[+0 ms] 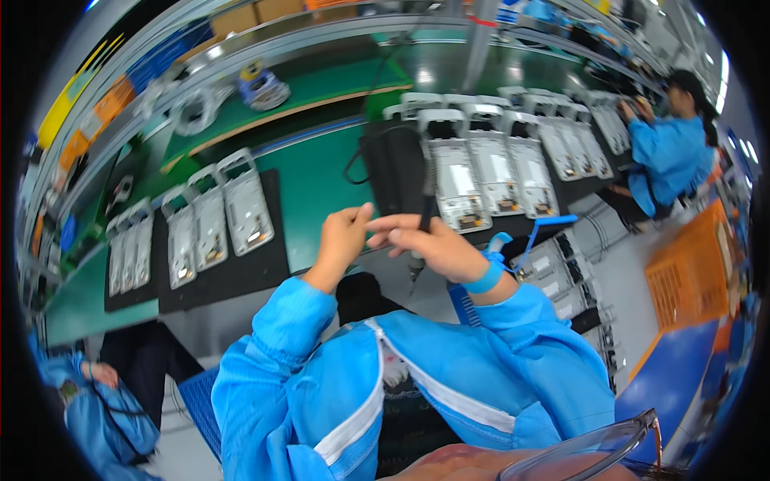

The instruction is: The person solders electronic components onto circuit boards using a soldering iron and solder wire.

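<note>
Both hands are raised over the near edge of the green bench (321,172). Right hand (429,244), with a blue wrist strap (488,276), is wrapped around a dark powered screwdriver (423,220); the tool hangs roughly upright with its tip pointing down below the fist, and its cord runs up toward the top of the frame. Fingers of the right hand are closed on the tool body. Left hand (343,236) sits just left of it, thumb and forefinger pressed together and touching the right hand's fingertips; whether something small is pinched between them can't be told, too tiny. Both sleeves are blue lab coat. On the bench left of the hands, a black mat (228,272) carries a row of grey housings (245,204), lying flat side by side. Right of the hands, a second row of white housings (497,172) lies on another dark mat, more rows behind it reaching toward the far right. A tape roll (263,88) sits on the back shelf. A co-worker in blue (670,152) is seated at the far right end of the bench. Orange crate (694,276) stands on the floor at right. Another person's blue sleeve (96,401) shows at lower left.
</note>
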Demonstrator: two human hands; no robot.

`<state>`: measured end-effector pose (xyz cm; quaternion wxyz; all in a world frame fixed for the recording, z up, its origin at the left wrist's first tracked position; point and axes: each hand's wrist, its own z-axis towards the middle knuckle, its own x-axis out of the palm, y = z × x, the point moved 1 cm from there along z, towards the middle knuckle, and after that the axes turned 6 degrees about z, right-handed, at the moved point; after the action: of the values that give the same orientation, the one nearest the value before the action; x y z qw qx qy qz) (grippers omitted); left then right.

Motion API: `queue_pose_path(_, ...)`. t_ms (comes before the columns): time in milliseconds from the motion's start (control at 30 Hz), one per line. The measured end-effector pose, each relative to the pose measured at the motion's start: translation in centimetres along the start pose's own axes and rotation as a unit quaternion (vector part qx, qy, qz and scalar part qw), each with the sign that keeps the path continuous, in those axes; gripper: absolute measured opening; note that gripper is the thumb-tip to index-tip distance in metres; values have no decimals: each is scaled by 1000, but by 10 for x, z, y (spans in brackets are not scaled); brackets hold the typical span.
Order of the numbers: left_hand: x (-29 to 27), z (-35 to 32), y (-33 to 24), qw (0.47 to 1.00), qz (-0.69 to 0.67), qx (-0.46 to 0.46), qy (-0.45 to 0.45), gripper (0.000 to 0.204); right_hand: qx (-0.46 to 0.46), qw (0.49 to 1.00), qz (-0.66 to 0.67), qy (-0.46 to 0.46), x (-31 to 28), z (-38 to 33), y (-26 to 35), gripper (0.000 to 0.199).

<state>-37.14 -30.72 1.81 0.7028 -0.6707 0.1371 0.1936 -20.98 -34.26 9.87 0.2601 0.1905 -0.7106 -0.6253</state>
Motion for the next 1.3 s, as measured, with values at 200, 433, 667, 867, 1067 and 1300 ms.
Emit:
queue_pose_path(200,-81,-47,2,996,-7,-69,59,35,17,986,-68,-151,25,22,2,53)
queue_pose_path(433,-252,-82,108,920,234,-131,-284,32,-122,981,115,-94,75,77,-28,56)
queue_pose_path(667,-357,-85,203,864,358,-208,-288,34,-203,964,125,-119,118,156,-84,64)
queue_pose_path(867,-348,-67,216,879,322,-218,-276,31,-159,968,99,-165,134,180,-113,61)
queue_pose_path(1067,-339,-65,219,872,329,-224,-284,29,-143,974,117,-131,138,184,-116,62)
queue_pose_path(1300,-338,-71,216,859,352,-238,-284,29,-126,978,130,-99,134,171,-111,61)
